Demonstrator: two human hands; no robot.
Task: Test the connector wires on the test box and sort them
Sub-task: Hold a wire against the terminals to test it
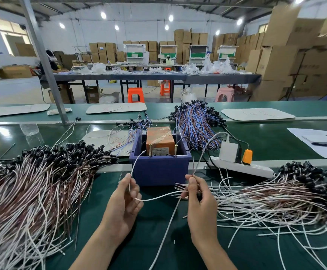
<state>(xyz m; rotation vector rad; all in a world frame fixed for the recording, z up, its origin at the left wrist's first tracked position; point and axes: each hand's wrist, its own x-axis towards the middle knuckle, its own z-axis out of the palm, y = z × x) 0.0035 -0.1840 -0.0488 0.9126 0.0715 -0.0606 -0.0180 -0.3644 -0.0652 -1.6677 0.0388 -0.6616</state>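
Note:
An orange test box (160,140) with two brass screw posts sits inside a blue plastic bin (159,168) at the centre of the green bench. My left hand (124,199) pinches a white wire (136,162) whose far end rises to the left brass post. My right hand (198,193) pinches another thin wire (203,152) that arcs upward, and its fingers curl round a black connector. A white wire (158,196) runs between both hands. Large heaps of connector wires lie at the left (36,184) and the right (287,193).
A white power strip (242,166) with a white adapter and an orange plug lies right of the bin. A bundle of blue and red wires (195,118) sits behind it. A phone and pen on paper (322,140) lie far right. A metal post (47,65) stands at the back left.

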